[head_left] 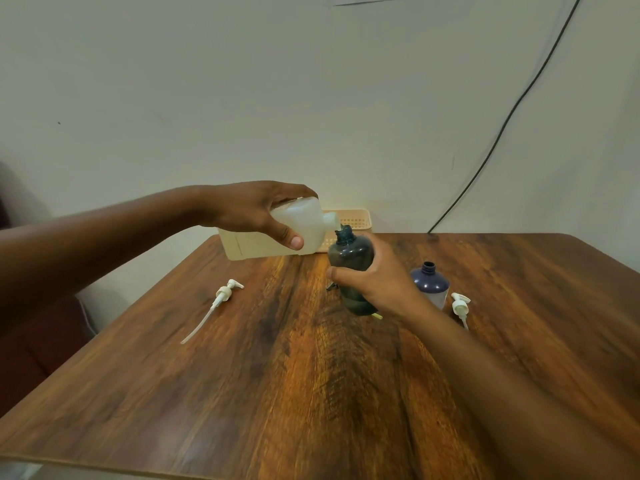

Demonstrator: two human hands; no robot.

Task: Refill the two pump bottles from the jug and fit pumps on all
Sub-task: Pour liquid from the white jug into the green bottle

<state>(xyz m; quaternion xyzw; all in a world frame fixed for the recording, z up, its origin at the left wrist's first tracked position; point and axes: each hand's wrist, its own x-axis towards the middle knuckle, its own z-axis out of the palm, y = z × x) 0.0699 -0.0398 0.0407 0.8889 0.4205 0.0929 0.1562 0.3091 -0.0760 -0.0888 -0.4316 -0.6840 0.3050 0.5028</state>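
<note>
My left hand [256,213] grips a translucent white jug [266,242], tipped on its side with its spout right at the open neck of a dark teal bottle [349,251]. My right hand [374,282] is wrapped around that bottle, holding it slightly tilted above the table. A second dark blue bottle [431,280] stands open and upright to the right, no pump on it. One white pump [221,299] lies on the table at the left with its long tube. Another white pump [460,304] lies by the blue bottle.
The wooden table [311,375] fills the lower view. A beige slotted basket [356,220] sits at the far edge behind the jug. A black cable [502,133] runs down the wall at the right. A dark red seat [34,341] lies left of the table.
</note>
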